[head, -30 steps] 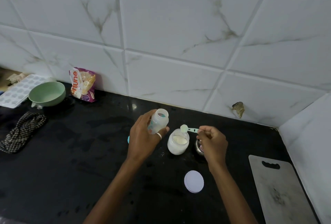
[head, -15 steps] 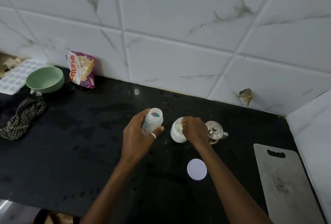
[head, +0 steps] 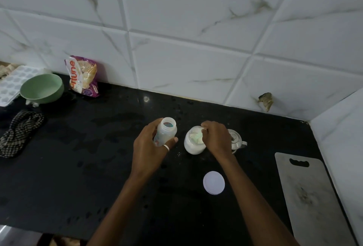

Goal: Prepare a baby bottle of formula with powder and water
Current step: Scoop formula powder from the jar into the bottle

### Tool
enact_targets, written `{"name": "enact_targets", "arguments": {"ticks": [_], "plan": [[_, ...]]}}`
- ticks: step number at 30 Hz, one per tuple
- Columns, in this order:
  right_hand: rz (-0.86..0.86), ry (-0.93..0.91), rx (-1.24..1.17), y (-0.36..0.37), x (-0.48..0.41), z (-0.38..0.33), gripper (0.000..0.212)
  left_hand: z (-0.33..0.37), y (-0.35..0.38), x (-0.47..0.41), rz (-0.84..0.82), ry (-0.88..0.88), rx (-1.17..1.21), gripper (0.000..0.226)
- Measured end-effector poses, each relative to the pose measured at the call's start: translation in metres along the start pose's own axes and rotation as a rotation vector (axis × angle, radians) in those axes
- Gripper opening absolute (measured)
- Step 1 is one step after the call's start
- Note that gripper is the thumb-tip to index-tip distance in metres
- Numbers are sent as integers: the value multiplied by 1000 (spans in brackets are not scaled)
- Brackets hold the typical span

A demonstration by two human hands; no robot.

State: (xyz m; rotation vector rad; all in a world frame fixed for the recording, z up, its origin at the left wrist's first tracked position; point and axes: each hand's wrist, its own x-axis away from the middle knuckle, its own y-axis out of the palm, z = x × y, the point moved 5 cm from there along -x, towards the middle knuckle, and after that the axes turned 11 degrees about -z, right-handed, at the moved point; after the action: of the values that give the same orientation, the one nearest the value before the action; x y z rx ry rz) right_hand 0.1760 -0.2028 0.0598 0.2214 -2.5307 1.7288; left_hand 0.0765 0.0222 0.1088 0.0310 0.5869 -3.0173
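My left hand [head: 149, 147] is wrapped around the bottle [head: 165, 131], held tilted above the counter [head: 78, 167] with its open mouth up; a ring shows on one finger. My right hand [head: 218, 137] hangs over the open jar [head: 193, 141] of white powder, fingers pinched on a pale green scoop [head: 197, 137] dipped into it. The jar stands just right of the bottle; its round white lid [head: 213, 182] lies apart, nearer me. One steel pot [head: 236, 140] sits just behind my right hand. The counter is black and speckled, backed by white marbled tiles [head: 196, 29]. On the right lies one cutting board [head: 310, 196]; far left are one green bowl [head: 42, 88], one snack packet [head: 83, 76], one checked cloth [head: 19, 131] and one white tray [head: 11, 84].
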Motion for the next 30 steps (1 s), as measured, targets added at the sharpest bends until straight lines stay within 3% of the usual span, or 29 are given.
{"name": "enact_targets", "arguments": {"ticks": [10,16,22,30], "plan": [[295,-139,-445,-42,15,17,27,15,20,-10,-51,18,52,60],[361,56,-879,-54,25,90,18,24,35,-12,-71,22,51,62],[249,248,-894,-18,33,154,38,26,50,-6,-83,26,18,65],[63,261,-835,26,31,178,26,25,61,2,-76,-18,-22,64]]}}
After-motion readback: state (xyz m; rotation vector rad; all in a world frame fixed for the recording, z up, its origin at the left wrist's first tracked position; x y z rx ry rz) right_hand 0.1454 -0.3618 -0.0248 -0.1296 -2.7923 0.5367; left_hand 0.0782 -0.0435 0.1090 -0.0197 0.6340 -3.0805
